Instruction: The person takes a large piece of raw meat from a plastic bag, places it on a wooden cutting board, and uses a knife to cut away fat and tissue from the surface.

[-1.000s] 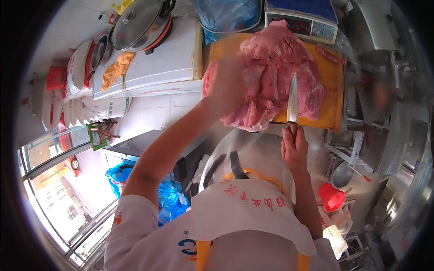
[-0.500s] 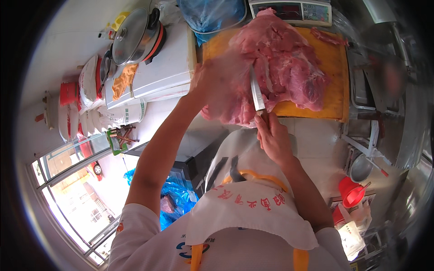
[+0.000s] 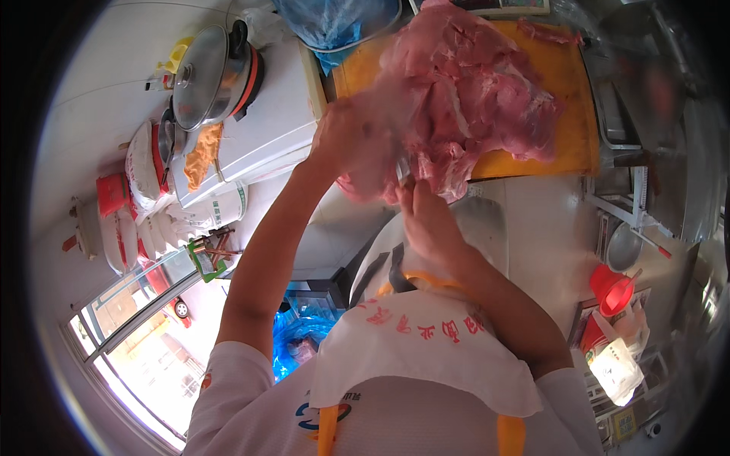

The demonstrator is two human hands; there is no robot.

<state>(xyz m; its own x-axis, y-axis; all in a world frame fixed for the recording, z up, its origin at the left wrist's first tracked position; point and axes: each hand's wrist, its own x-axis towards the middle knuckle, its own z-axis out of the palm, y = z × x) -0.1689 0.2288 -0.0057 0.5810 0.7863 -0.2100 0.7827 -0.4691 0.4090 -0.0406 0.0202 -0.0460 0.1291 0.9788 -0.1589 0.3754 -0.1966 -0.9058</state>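
Note:
A large slab of raw pink meat lies on a yellow cutting board, its near left part hanging over the board's front edge. In my right hand is a knife, gripped by the handle at the meat's near edge. Only a short stretch of blade shows; the rest is lost in the meat and a hazy patch of the picture. My left hand is at the left side of the meat. That same haze covers its fingers, so their grip cannot be made out.
Left of the board, a white cabinet top carries a lidded pan and an orange cloth. A blue-lined bin stands behind the board's left corner. Metal racks are on the right, with a red bucket lower down.
My right hand and the knife have moved left along the meat's near edge, and less of the blade shows. My left hand stays by the meat. The whole view has shifted slightly.

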